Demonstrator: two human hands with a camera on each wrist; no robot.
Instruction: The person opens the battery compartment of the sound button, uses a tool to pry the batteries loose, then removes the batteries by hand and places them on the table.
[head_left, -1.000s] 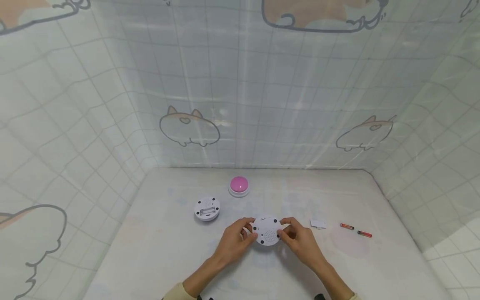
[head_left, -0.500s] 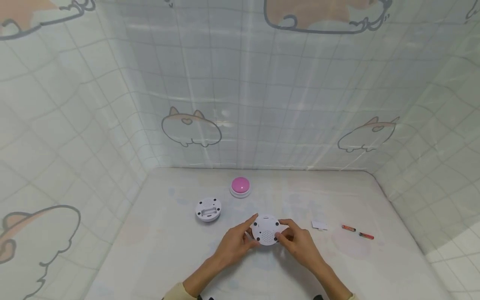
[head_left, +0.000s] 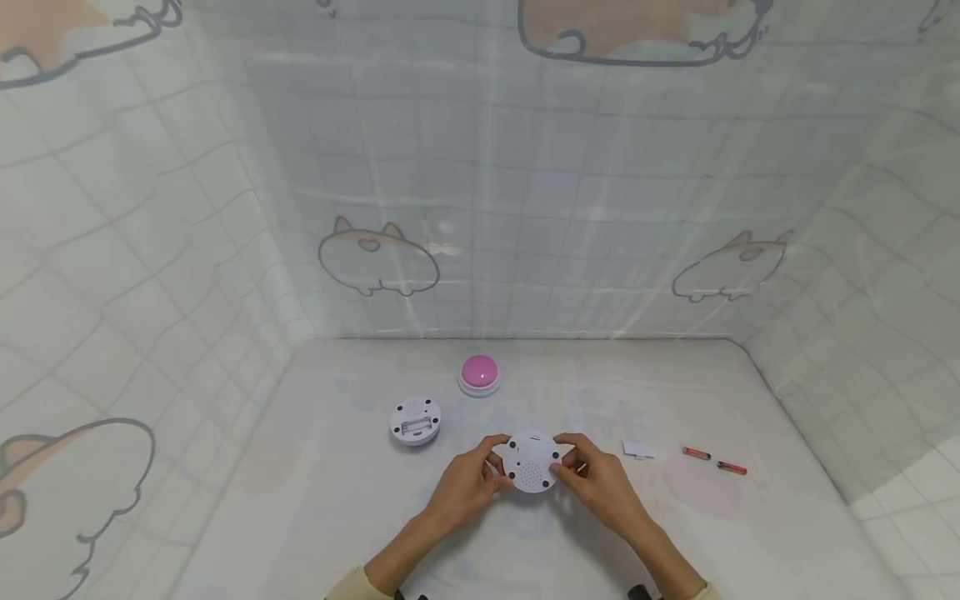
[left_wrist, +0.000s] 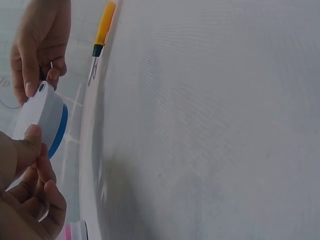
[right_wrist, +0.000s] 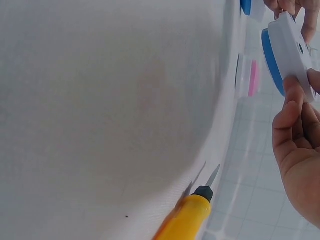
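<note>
A round white push button (head_left: 529,467) is held bottom up between both hands, its speaker holes and black feet showing. My left hand (head_left: 461,490) pinches its left rim between thumb and fingers. On the opposite rim, my right hand (head_left: 604,485) grips with thumb and fingers. Both wrist views show the button's blue cap (right_wrist: 272,62) on the far side from the white base. A second push button (head_left: 415,421) lies upside down to the left with its battery compartment uncovered. Right of the hands are a small white battery cover (head_left: 638,450) and two red batteries, one (head_left: 696,453) beside the other (head_left: 732,468).
A pink-topped push button (head_left: 479,372) stands upright behind the hands. Both wrist views show a yellow-handled screwdriver (right_wrist: 187,216) on the white table (head_left: 337,517); the head view does not. Patterned sheeting (head_left: 540,200) closes off the back and sides.
The held push button has turned clockwise a little at a time, as seen from above, while both hands shift their fingers on its rim. The things lying on the table stay put.
</note>
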